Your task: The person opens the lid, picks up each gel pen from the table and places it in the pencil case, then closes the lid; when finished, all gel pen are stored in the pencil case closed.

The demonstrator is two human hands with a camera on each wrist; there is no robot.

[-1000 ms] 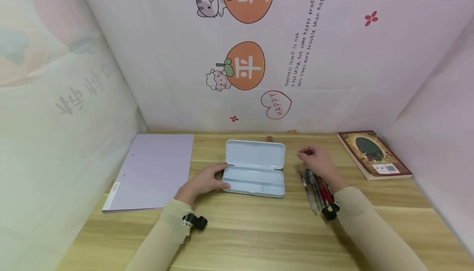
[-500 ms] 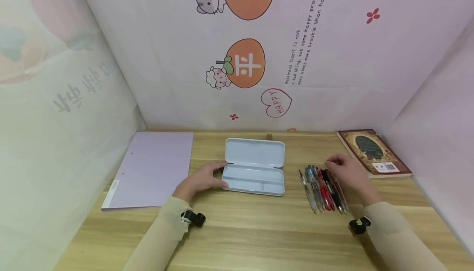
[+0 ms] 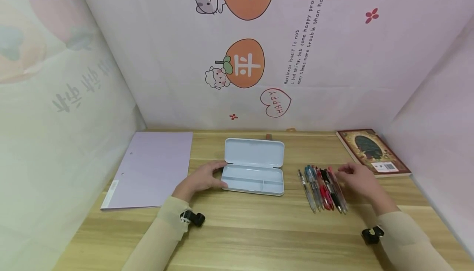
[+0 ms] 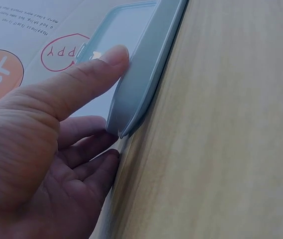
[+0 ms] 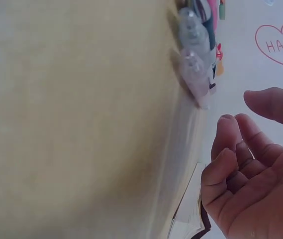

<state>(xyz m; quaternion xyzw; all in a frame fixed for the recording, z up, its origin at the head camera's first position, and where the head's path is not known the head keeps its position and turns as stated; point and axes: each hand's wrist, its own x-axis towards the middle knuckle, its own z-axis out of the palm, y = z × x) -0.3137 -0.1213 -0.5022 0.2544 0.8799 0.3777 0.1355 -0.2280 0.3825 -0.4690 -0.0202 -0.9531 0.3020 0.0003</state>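
Note:
A pale blue pencil case point(image 3: 253, 173) lies with its lid up near the back of the table, its compartments bare. At its left end my left hand point(image 3: 200, 178) grips it; in the left wrist view the thumb point(image 4: 94, 74) lies over the case's rim and the other fingers are behind its end. Several pens point(image 3: 323, 189), clear, blue, red, black and pink, lie side by side to the right of the case. Just right of the pink pen, my right hand point(image 3: 358, 178) is held with fingers loosely bent. The right wrist view shows nothing between thumb and fingers.
On the left lies a pale purple folder point(image 3: 153, 168). A book point(image 3: 373, 151) sits at the back right, behind my right hand. Printed cloth walls point(image 3: 322, 106) enclose the table point(image 3: 266, 234) at the back and sides.
My right hand has moved rightward, from above the pens to beside them, and the whole row now shows. The left hand and the pencil case have stayed in place.

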